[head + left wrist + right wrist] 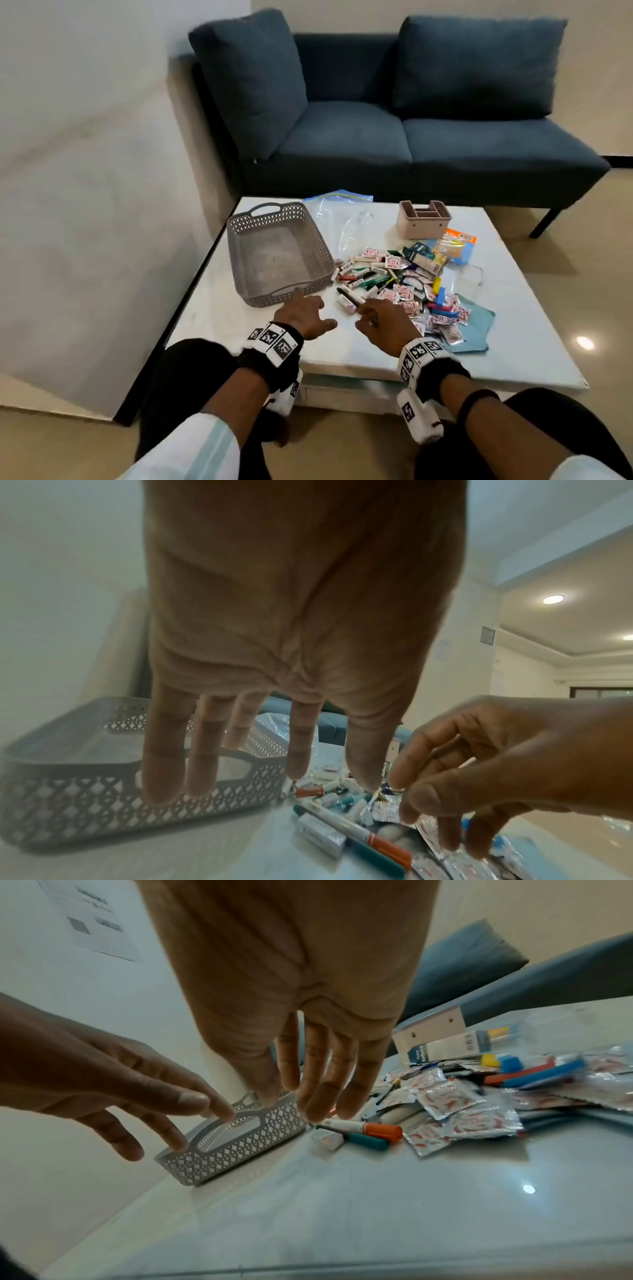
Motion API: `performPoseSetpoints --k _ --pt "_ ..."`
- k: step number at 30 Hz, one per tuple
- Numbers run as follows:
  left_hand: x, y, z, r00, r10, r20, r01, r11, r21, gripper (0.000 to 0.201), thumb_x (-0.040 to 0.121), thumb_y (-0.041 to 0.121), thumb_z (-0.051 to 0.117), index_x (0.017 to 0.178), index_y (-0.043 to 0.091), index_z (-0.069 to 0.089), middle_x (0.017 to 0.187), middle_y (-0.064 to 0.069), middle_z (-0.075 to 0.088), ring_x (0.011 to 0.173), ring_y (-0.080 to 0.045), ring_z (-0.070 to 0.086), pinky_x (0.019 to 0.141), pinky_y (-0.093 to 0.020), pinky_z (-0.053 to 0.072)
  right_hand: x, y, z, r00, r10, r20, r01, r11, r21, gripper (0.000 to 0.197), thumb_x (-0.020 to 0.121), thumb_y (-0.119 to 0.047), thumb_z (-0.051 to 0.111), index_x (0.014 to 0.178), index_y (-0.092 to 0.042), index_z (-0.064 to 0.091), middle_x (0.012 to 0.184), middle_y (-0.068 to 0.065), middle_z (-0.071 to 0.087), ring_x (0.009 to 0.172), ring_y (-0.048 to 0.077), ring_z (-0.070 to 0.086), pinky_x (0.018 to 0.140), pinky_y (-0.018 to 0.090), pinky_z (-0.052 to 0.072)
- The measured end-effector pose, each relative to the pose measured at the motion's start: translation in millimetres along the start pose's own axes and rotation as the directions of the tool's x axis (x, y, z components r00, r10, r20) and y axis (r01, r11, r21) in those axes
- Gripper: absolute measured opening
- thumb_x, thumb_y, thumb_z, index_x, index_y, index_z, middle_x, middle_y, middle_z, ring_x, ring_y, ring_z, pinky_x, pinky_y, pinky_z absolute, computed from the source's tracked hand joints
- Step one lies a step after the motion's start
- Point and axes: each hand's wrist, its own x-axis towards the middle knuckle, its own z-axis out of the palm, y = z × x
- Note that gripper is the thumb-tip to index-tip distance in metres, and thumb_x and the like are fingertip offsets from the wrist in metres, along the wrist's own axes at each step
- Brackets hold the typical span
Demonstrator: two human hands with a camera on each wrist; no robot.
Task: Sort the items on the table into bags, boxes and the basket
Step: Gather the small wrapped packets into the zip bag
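Person sits at a low white table [212, 318], both hands out over its near edge. Left hand [303, 313] hovers w/ fingers spread and straight, holding nothing; fingertips are right by the near handle of the grey lattice basket [277, 253], but can't tell if they actually touch it. From the right wrist cam the same hand [113, 1074] sits just above the basket's [236, 1139] near rim.

Right hand [380, 318] is at the near edge of the pile of items [397, 284], fingers loosely extended, nothing gripped; fingertips come down just over a marker w/ an orange cap [363, 1127], and a teal-capped marker [366, 1141] lies beside it. In the left wrist cam the right hand [507, 767] shows slightly bent fingers above the sachets.

Pile sits mid-table, just right of the basket: markers, small white tubes, lots of red-and-white foil sachets [448, 1100], a yellow block [489, 1060], blue block [510, 1062], a long carton w/ a dark-blue end [445, 1049]. Basket looks empty inside.

Behind the pile: clear zip bag [342, 212] lying flat, and a pink compartment box [424, 219] at the far right. An orange-topped packet [455, 245] lies beside the box, a light-blue cloth [476, 329] under the pile's near-right side. Blue sofa [411, 120] stands past the table.
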Motion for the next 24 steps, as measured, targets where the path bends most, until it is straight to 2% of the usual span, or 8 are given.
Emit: performPoseSetpoints --k 7,11,14,16,18,20,22,24 --pt "51.0 13.2 -12.5 0.991 0.131 0.001 -0.131 0.990 -0.048 0.053 0.092 0.065 0.058 0.134 0.033 0.057 0.135 -0.001 0.064 0.126 -0.022 0.058 0.102 -0.038 0.048 80.7 22.8 -2.9 0.999 0.014 -0.050 -0.016 0.999 -0.051 0.019 0.089 -0.030 0.071 0.106 -0.020 0.071 0.103 -0.003 0.073 0.091 0.016 0.066 0.084 0.033 0.056" --pt "53.6 17.9 -9.6 0.972 0.234 -0.015 -0.234 0.972 -0.033 0.047 0.094 0.061 0.058 0.134 0.039 0.054 0.131 0.003 0.064 0.124 -0.019 0.057 0.097 -0.035 0.048 134.4 43.7 -29.5 0.991 0.089 -0.105 -0.094 0.995 -0.044 0.021 0.092 -0.023 0.071 0.111 -0.014 0.071 0.109 0.004 0.071 0.100 0.020 0.067 0.087 0.028 0.052" --pt "62.4 15.2 -8.2 0.963 0.269 0.029 -0.267 0.962 -0.064 0.045 0.096 0.060 0.056 0.136 0.039 0.052 0.131 0.005 0.063 0.123 -0.016 0.056 0.099 -0.036 0.048 185.2 54.8 -42.9 0.980 0.187 -0.072 -0.187 0.982 0.006 0.022 0.093 -0.029 0.071 0.114 -0.022 0.070 0.115 0.002 0.065 0.104 0.023 0.067 0.091 0.033 0.053" --pt "70.6 12.8 -10.5 0.958 0.276 0.073 -0.270 0.959 -0.083 0.044 0.095 0.061 0.056 0.135 0.042 0.052 0.130 0.004 0.063 0.120 -0.016 0.057 0.099 -0.038 0.048 216.7 59.2 -43.0 0.960 0.276 -0.052 -0.267 0.955 0.125 0.016 0.090 -0.029 0.075 0.105 -0.027 0.070 0.113 0.006 0.063 0.093 0.031 0.069 0.086 0.045 0.059" --pt "77.2 9.0 -12.9 0.961 0.264 0.080 -0.259 0.963 -0.073 0.043 0.096 0.060 0.056 0.135 0.042 0.052 0.130 0.004 0.063 0.121 -0.017 0.057 0.100 -0.038 0.049 241.4 61.5 -36.2 0.943 0.332 -0.011 -0.314 0.903 0.295 0.015 0.089 -0.021 0.076 0.104 -0.019 0.071 0.097 0.016 0.066 0.069 0.031 0.064 0.071 0.044 0.058" --pt "78.8 7.2 -17.5 0.966 0.256 0.032 -0.253 0.965 -0.072 0.044 0.097 0.059 0.054 0.137 0.040 0.052 0.131 0.006 0.064 0.123 -0.016 0.056 0.099 -0.036 0.049 257.4 63.1 -29.1 0.926 0.378 -0.009 -0.344 0.853 0.392 0.012 0.090 -0.013 0.074 0.102 -0.014 0.072 0.081 0.019 0.065 0.054 0.025 0.055 0.066 0.042 0.057" --pt "79.8 3.6 -20.1 0.966 0.258 -0.002 -0.257 0.963 -0.085 0.046 0.097 0.060 0.052 0.138 0.039 0.051 0.131 0.006 0.063 0.125 -0.016 0.054 0.098 -0.036 0.049 269.7 61.0 -21.9 0.911 0.412 0.006 -0.375 0.823 0.427 0.010 0.091 -0.009 0.072 0.100 -0.015 0.072 0.078 0.018 0.063 0.050 0.024 0.053 0.063 0.038 0.058" --pt "81.7 -1.2 -19.3 0.965 0.263 0.006 -0.261 0.961 -0.091 0.047 0.098 0.060 0.051 0.140 0.039 0.049 0.134 0.007 0.061 0.127 -0.015 0.052 0.100 -0.034 0.047 279.2 60.8 -17.8 0.903 0.423 0.069 -0.411 0.809 0.421 0.019 0.093 -0.008 0.069 0.111 -0.013 0.071 0.084 0.014 0.063 0.058 0.021 0.057 0.053 0.029 0.058"
